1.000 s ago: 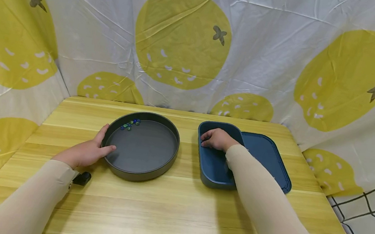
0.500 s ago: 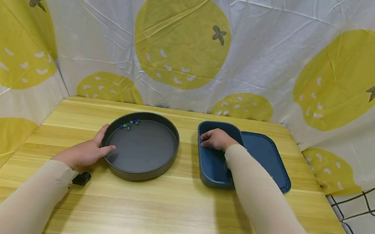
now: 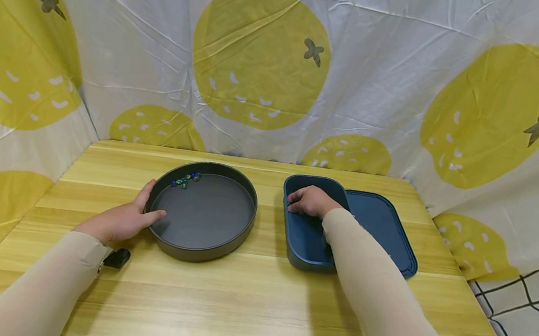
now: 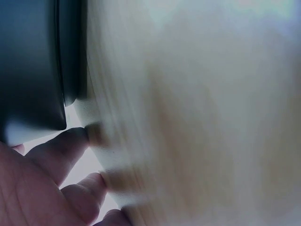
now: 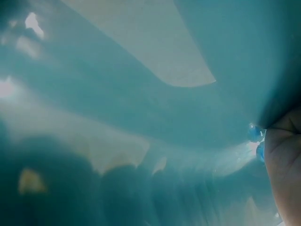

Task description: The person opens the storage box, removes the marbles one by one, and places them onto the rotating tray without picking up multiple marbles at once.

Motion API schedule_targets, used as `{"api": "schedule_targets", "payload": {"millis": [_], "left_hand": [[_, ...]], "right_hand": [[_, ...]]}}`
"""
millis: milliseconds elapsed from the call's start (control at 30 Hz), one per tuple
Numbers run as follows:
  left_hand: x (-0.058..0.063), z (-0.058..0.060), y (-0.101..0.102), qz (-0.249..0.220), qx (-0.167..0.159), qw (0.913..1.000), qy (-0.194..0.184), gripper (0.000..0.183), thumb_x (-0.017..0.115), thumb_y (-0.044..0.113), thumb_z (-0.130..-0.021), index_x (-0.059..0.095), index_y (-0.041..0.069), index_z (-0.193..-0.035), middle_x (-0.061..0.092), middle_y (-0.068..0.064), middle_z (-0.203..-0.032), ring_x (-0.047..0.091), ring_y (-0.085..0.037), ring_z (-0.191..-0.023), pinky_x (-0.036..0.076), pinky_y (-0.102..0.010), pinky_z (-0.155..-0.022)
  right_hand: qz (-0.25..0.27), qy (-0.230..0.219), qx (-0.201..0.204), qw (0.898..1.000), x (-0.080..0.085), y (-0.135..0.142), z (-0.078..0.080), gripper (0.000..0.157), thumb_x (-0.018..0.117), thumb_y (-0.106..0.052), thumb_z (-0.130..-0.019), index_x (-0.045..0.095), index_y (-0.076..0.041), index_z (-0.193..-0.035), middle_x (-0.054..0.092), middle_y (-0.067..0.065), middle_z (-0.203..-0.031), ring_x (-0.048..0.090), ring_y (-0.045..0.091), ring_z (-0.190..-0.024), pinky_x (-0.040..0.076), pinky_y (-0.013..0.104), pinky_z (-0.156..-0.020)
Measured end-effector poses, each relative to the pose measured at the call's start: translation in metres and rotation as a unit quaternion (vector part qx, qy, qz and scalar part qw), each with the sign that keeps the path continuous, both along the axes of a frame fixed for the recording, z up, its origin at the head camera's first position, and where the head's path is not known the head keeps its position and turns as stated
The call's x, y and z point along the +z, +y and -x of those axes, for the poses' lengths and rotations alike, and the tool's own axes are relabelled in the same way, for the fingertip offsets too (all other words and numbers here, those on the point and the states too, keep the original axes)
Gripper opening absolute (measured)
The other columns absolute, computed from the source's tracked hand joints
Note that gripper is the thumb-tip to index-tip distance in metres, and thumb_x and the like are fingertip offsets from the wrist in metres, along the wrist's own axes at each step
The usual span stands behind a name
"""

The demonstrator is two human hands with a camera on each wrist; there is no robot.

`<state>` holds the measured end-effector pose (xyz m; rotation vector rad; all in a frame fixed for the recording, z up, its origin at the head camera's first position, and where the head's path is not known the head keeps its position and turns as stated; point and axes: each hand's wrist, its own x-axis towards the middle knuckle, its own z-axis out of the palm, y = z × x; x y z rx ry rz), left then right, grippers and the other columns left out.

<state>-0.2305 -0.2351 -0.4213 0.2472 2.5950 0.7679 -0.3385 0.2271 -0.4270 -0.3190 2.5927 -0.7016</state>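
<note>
My left hand rests at the left side of a round dark grey pan. Its thumb lies over the rim, while the extended index finger follows the outer wall. In the left wrist view, other fingertips touch the tabletop beside the pan. Several glass marbles sit inside the pan at its far left. My right hand reaches into a deep blue rectangular box, fingers curled near its left wall. Small blue marbles show at those fingers in the right wrist view; the hand hides part of them.
A flat blue lid lies right of the box, partly behind the right sleeve. A small black object shows by the left cuff. Patterned cloth hangs along the back and sides of the wooden table.
Both hands, the pan and the box keep their places. Only a slight shift of the head view is visible.
</note>
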Motion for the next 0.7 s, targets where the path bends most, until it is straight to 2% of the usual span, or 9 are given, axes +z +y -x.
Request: {"api": "schedule_targets", "payload": {"millis": [133, 367, 700], "left_hand": [[0.0002, -0.0003, 0.0002, -0.003, 0.000, 1.0000, 0.000, 0.102, 0.042, 0.061, -0.108, -0.028, 0.013, -0.164, 0.013, -0.042, -0.167, 0.044, -0.060, -0.142, 0.038, -0.069, -0.114], [0.0000, 0.0001, -0.0006, -0.001, -0.005, 1.0000, 0.000, 0.103, 0.042, 0.062, -0.108, -0.030, 0.014, -0.163, 0.009, -0.041, -0.168, 0.042, -0.061, -0.143, 0.038, -0.069, -0.115], [-0.0007, -0.0002, -0.0012, -0.006, -0.006, 1.0000, 0.002, 0.102, 0.043, 0.061, -0.108, -0.029, 0.013, -0.163, 0.008, -0.040, -0.169, 0.039, -0.061, -0.145, 0.036, -0.070, -0.116]], "right_hand": [[-0.001, -0.001, -0.010, 1.000, -0.0033, -0.0003, 0.0015, 0.031, 0.073, -0.021, -0.100, 0.075, -0.010, -0.129, 0.075, 0.009, -0.119, 0.066, 0.020, -0.089, 0.052, 0.034, -0.085], [-0.002, 0.008, -0.012, 1.000, -0.0041, -0.0023, -0.0005, 0.032, 0.074, -0.021, -0.100, 0.075, -0.008, -0.128, 0.076, 0.008, -0.112, 0.064, 0.019, -0.088, 0.051, 0.031, -0.080], [0.024, 0.016, -0.027, 0.999, -0.0012, 0.0017, -0.0035, 0.030, 0.076, -0.021, -0.098, 0.078, -0.011, -0.125, 0.077, 0.006, -0.107, 0.065, 0.018, -0.087, 0.052, 0.031, -0.079]]}}
